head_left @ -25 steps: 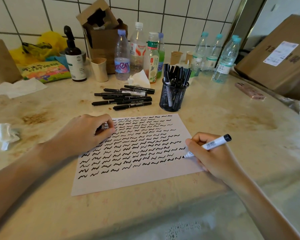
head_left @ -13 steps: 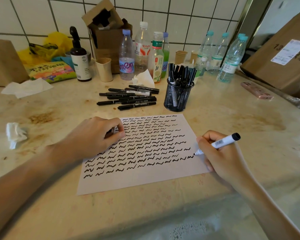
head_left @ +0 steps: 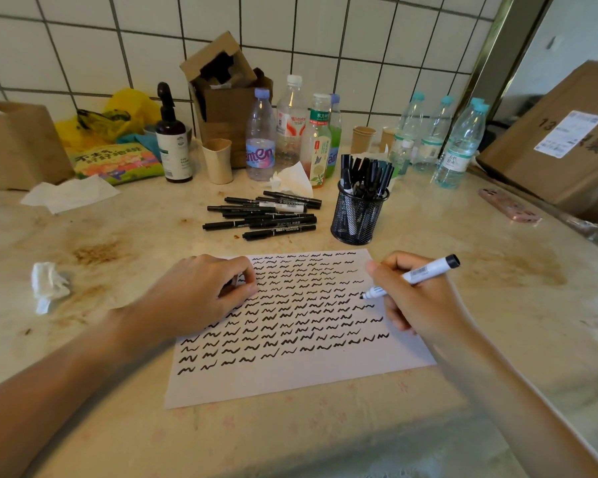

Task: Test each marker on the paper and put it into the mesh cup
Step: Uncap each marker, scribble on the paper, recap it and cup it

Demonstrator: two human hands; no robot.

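A white sheet of paper [head_left: 290,384] covered with rows of black squiggles lies in front of me. My right hand [head_left: 418,301] grips a white marker [head_left: 425,271] with a black end, its tip touching the paper at the right end of a row. My left hand [head_left: 190,298] rests on the sheet's upper left part, its fingers curled round a small dark thing [head_left: 232,282] that looks like the marker's cap. Behind the paper stands the black mesh cup [head_left: 358,215] with several markers in it. Several black markers [head_left: 263,215] lie in a pile left of the cup.
Water and drink bottles [head_left: 290,125], a paper cup [head_left: 217,160], a dark pump bottle [head_left: 173,143] and an open cardboard box [head_left: 225,98] line the tiled wall. A crumpled tissue [head_left: 49,281] lies at the left, a pink phone [head_left: 510,210] and a large carton [head_left: 560,143] at the right.
My right hand has carried the marker's tip from the end of a lower row up to a higher row. My left hand has stayed on the paper. The camera has shifted slightly.
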